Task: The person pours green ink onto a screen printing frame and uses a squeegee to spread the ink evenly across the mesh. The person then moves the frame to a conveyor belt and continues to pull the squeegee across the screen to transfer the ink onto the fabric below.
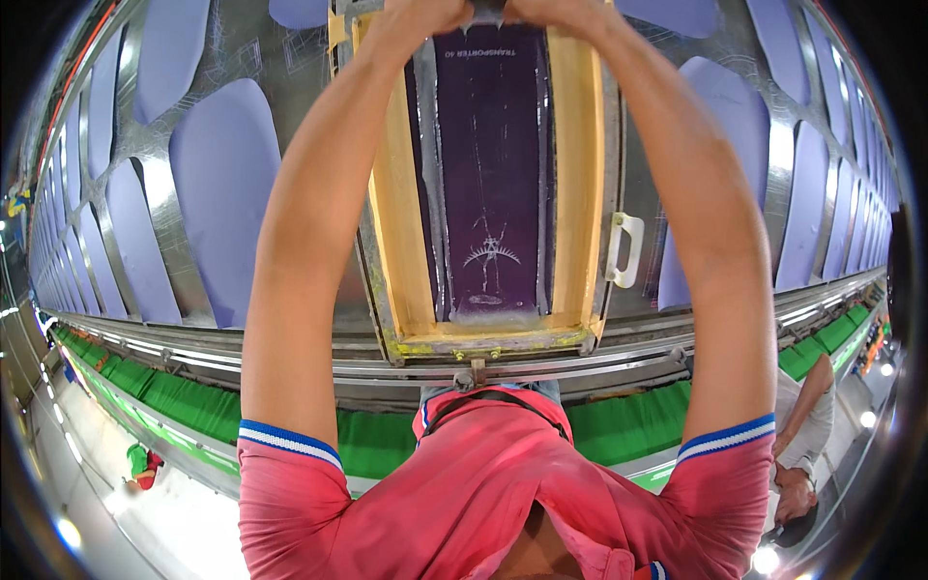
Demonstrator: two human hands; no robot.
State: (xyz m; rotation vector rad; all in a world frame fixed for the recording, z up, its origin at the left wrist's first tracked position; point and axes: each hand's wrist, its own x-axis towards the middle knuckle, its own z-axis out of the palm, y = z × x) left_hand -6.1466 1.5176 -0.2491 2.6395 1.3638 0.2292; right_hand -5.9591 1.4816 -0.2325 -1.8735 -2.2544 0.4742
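Note:
At the far end of a yellow-edged printing screen (578, 222), my left hand (432, 14) and my right hand (549, 12) are closed side by side on a dark bar (488, 14) that looks like a squeegee. The top edge of the view cuts off the fingers and most of the bar. Below them stretches the screen's dark purple mesh (491, 145), carrying pale lettering and a small line figure. Greyish streaks of ink or tape run down both sides of the mesh. Both my arms reach straight over the screen.
Lilac shaped fabric pieces (224, 193) lie in rows on the long metal table (319, 290). A white handle (626, 251) juts from the screen's right side. Metal rails (532, 372) and green cloth (372, 440) run along the near edge. Another person (807, 435) is at the right.

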